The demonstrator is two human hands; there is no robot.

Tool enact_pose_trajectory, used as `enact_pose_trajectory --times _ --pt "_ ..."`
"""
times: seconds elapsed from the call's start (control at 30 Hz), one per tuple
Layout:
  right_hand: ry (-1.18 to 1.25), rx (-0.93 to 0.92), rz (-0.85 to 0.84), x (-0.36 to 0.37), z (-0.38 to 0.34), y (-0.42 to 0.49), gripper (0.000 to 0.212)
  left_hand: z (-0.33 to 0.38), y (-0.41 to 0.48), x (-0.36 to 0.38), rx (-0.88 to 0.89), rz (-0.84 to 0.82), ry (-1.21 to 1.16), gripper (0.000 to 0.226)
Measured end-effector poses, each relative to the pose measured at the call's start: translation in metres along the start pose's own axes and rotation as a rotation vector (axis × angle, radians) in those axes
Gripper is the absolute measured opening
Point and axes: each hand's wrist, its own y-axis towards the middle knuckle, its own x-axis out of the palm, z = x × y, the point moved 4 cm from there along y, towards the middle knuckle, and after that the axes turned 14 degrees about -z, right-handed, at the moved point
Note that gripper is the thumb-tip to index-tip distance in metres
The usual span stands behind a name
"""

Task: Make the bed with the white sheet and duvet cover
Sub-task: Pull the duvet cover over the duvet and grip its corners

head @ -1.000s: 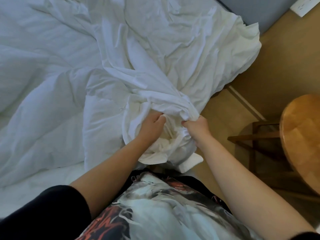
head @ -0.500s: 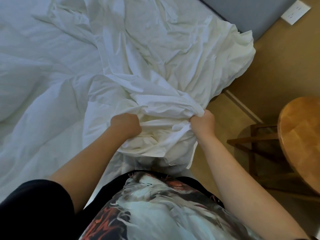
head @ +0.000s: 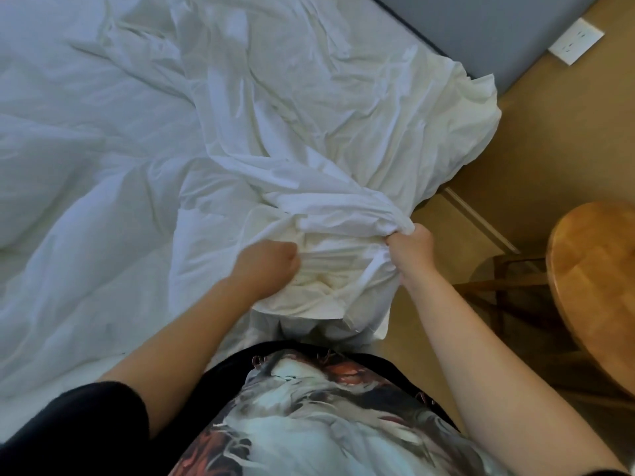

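Broadly, the white bed (head: 58,53) fills the left and top of the view. The puffy duvet (head: 103,255) lies rumpled across its near side, and the creamier duvet cover (head: 343,139) is heaped over the corner closest to the person, with its far edge spilling towards the tan floor (head: 549,139). Which layer underneath is the white sheet cannot be told, since everything is the same white and heavily creased.

The step in hand looks like sorting out the cover: finding its opening or a corner so that the duvet can go inside. Very little of the bed is made yet, as nothing lies flat or squared.

The right grip (head: 410,250) is clamped on a gathered bunch of the duvet cover at the bed's edge, knuckles up, with the cloth drawn taut from it. The left grip (head: 268,266) sits just beside it, apart from the right, its fingers curled down into the cover's folds (the fingertips themselves are buried, so how much cloth they hold is unclear). A loose flap hangs between the two, against the person's patterned shirt (head: 309,407).

The next move probably calls for spreading the two grips apart along one hem to expose the opening, then lifting and shaking the cloth so that it unbunches. Pulling too far risks dragging the cover off onto the floor.
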Motion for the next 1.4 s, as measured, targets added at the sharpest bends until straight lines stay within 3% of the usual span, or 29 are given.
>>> enact_pose_trajectory --times 0.13,0.2,0.27,0.33,0.43,0.57,0.8,0.9,0.97,1.07,1.13,1.2,1.3,1.4 --pt "-0.094 -0.053 0.024 0.001 -0.006 0.007 0.018 -0.065 -0.007 -0.028 -0.413 -0.013 0.140 0.031" --pt "-0.090 -0.064 -0.008 0.003 -0.009 0.008 0.020 -0.063 -0.009 -0.030 -0.464 0.000 0.207 0.028" --pt "-0.114 -0.079 -0.089 0.011 -0.013 0.006 0.018 -0.035 -0.005 -0.026 -0.334 0.084 0.282 0.031" --pt "-0.097 -0.066 -0.161 0.017 -0.014 0.001 0.016 0.000 0.001 -0.019 -0.097 0.171 0.310 0.041" --pt "0.017 -0.012 -0.202 0.020 -0.009 -0.002 0.025 0.030 0.016 0.002 0.141 0.054 0.366 0.051" --pt "0.110 0.025 -0.209 0.021 -0.004 -0.003 0.035 0.024 0.031 0.022 0.159 -0.044 0.385 0.044" --pt "0.164 0.071 -0.185 0.023 0.002 -0.002 0.032 0.026 0.031 0.025 0.244 0.079 0.348 0.041" --pt "0.114 0.094 -0.183 0.025 0.008 0.001 0.044 0.030 0.034 0.022 0.251 0.147 0.138 0.032" --pt "-0.114 0.116 -0.162 0.024 0.009 0.006 0.048 0.032 0.029 0.016 0.296 0.170 -0.242 0.026" --pt "-0.470 0.178 -0.130 0.019 0.007 0.009 0.024 0.037 0.013 0.004 0.292 0.185 -0.788 0.028" --pt "-0.565 0.190 -0.111 0.013 0.006 0.009 0.010 0.034 0.002 -0.005 0.275 0.206 -0.916 0.033" --pt "-0.535 0.135 -0.036 0.003 0.004 0.011 0.008 0.018 -0.001 -0.014 0.245 0.113 -0.648 0.037" --pt "-0.173 0.051 0.085 -0.010 -0.007 0.011 0.022 -0.030 0.005 -0.021 0.001 -0.065 0.022 0.040" --pt "0.241 0.027 -0.042 -0.002 -0.019 0.010 0.024 -0.050 0.008 -0.028 -0.168 -0.082 0.172 0.037"
